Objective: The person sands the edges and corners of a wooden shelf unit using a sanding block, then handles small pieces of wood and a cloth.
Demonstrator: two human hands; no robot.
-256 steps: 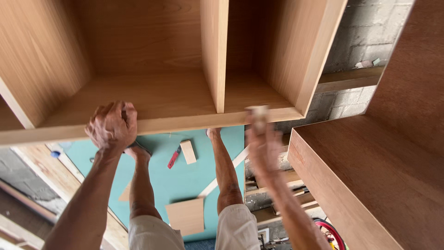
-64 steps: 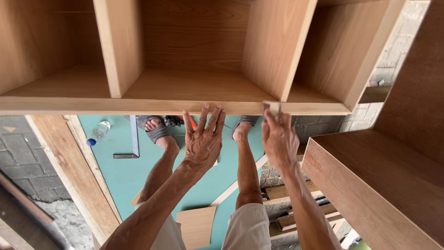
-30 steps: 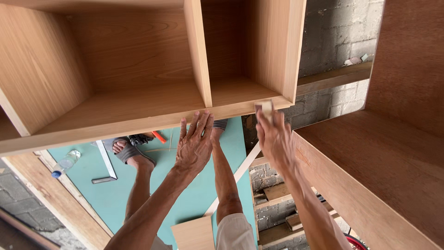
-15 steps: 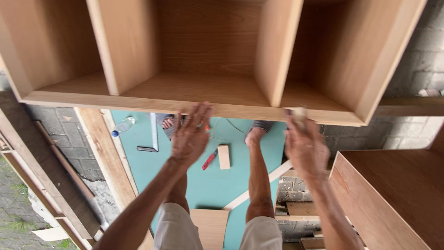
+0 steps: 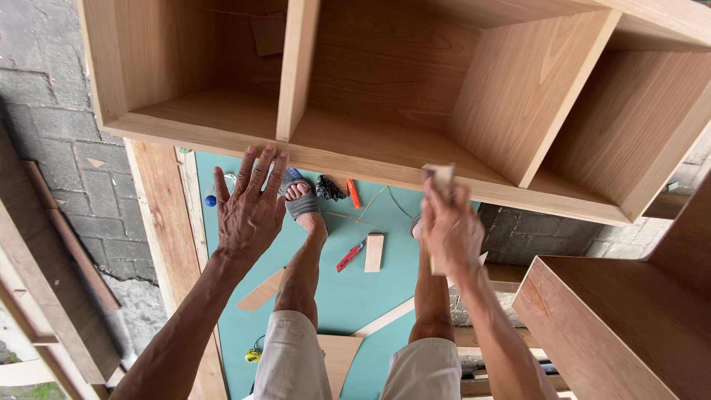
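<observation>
A wooden shelf cabinet [image 5: 415, 89] with open compartments fills the top of the view, its front edge running from the upper left down toward the right. Beside it at the lower right stands a second, darker plywood cabinet [image 5: 622, 333]. Under both lies a teal floor sheet [image 5: 348, 289], with grey paving bricks [image 5: 44, 111] along its left side beyond a long timber board [image 5: 167, 222].

The left hand [image 5: 248, 207] is wide open, fingers spread and straight, palm turned toward the shelf cabinet's front edge. Its fingertips reach that edge just below the leftmost upright divider [image 5: 296, 67]; whether the palm itself presses on the wood cannot be told.

The right hand [image 5: 448, 226] is closed around a small pale sanding block [image 5: 442, 178], fingers curled over it, and holds the block's top against the front edge of the shelf cabinet, about midway along the edge, below the middle compartment.

On the teal floor sheet, between the person's two legs, lie a small rectangular wood offcut [image 5: 374, 252] and, just left of it, a red-handled utility knife [image 5: 349, 255]. An orange marker [image 5: 354, 192] lies near the sheet's far edge, close to the foot in a grey sandal [image 5: 302, 204].
</observation>
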